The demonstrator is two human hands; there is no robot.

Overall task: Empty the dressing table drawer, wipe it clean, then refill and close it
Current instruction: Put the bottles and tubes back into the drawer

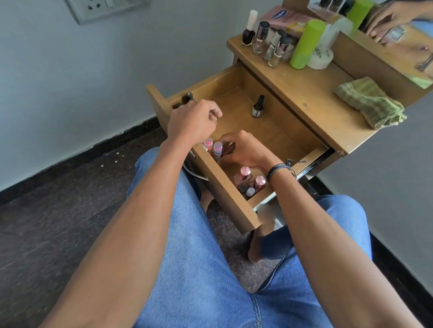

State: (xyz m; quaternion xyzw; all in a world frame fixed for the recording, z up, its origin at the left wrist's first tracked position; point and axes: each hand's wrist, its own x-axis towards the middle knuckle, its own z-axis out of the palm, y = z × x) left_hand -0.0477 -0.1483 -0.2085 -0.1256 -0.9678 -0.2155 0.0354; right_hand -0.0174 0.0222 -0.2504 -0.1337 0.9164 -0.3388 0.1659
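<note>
Two bare arms reach forward over blue jeans (204, 267) into the open drawer (272, 131), which is pulled out of the table (308, 98). The left grip (194, 119) hovers knuckles-up at the drawer's far left corner with its fingers curled. A dark-capped item (189, 98) shows just beyond it, and I cannot tell whether it is held. The right grip (246, 150) sits lower inside, fingers and thumb curled round two pink-capped tubes (218, 147) by the front wall. A black-capped bottle (258, 107) stands alone farther in. Pink-topped bottles (250, 180) cluster in the near right corner. A folded green cloth (371, 103) rests on the table.
</note>
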